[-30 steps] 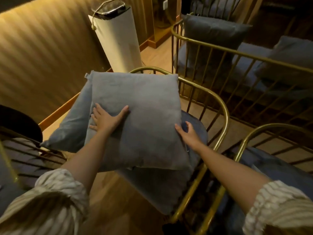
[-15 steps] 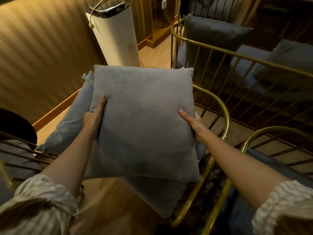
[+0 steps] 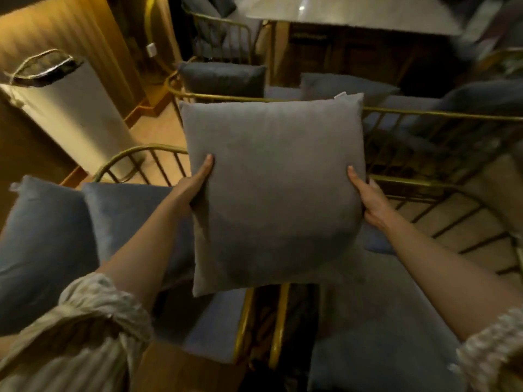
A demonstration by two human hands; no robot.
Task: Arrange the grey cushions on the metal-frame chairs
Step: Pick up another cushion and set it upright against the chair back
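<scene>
Both hands held one grey cushion (image 3: 273,190) up in the air, in the middle of the scene. The left hand (image 3: 195,183) was closed on its left edge, thumb laid flat on the front face and the fingers hidden behind. The right hand (image 3: 368,199) clasped the right edge the same way, thumb forward, fingers wrapped out of sight. The cushion stood nearly upright, clear of every seat, and its face dented a little where the thumbs pressed.

It looked soft, light and loosely filled, so it would likely sag or fold if taken by one corner; a grip at the middle of both side edges suited it. The fabric seemed matt and not slippery, and nothing about it appeared fragile.

Just left of the left arm, two more grey cushions (image 3: 42,244) leaned on the near-left chair, whose curved brass back rail (image 3: 135,155) rose behind them. Below the held cushion, two brass rails (image 3: 260,321) ran close together, marking where two seats met. On the right lay a padded grey seat (image 3: 382,321) with no cushion visible on it. Beyond, a long brass-railed bench (image 3: 424,113) carried darker cushions. A pale upright appliance (image 3: 76,114) stood far left, well apart. The rails seemed the only obstacles to setting the cushion down.
</scene>
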